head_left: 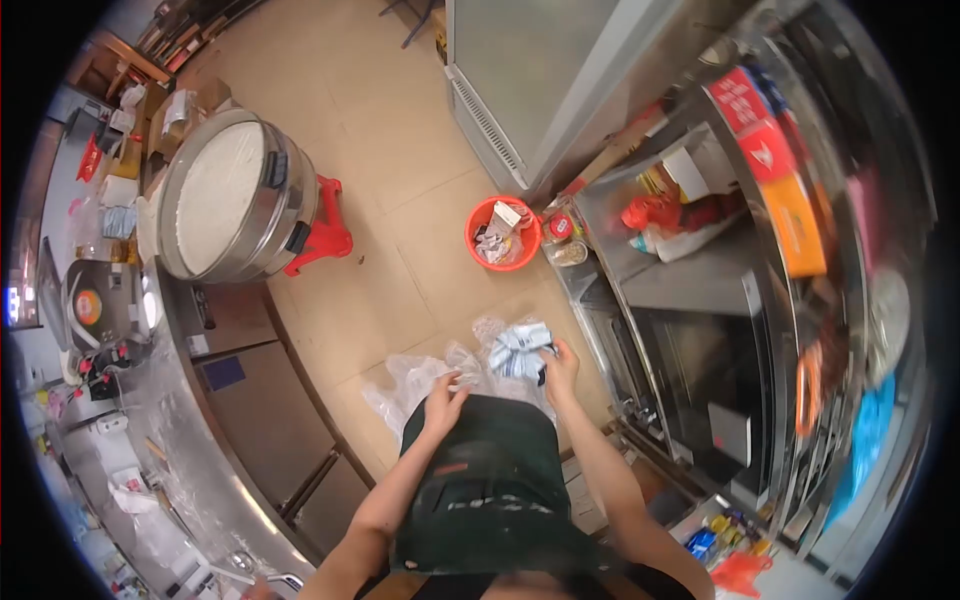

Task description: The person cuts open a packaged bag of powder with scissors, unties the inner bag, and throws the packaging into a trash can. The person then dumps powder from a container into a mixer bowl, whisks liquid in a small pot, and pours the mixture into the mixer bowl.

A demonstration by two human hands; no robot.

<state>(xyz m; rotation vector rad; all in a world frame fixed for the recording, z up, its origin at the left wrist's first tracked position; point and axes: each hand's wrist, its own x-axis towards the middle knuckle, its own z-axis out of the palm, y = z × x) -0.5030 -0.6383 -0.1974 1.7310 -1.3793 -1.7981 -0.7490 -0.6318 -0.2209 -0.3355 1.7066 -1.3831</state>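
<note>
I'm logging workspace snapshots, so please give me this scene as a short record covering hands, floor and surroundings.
Left hand: at the clear plastic; grip unclear
Right hand: holding a crumpled blue-and-white item; exact kind unclear
Floor: beige, tiled
Ahead: red bucket holding crumpled scraps
Left side: large round metal vessel with white contents, apparently on a red stool
Right side: shelving with an orange box
</note>
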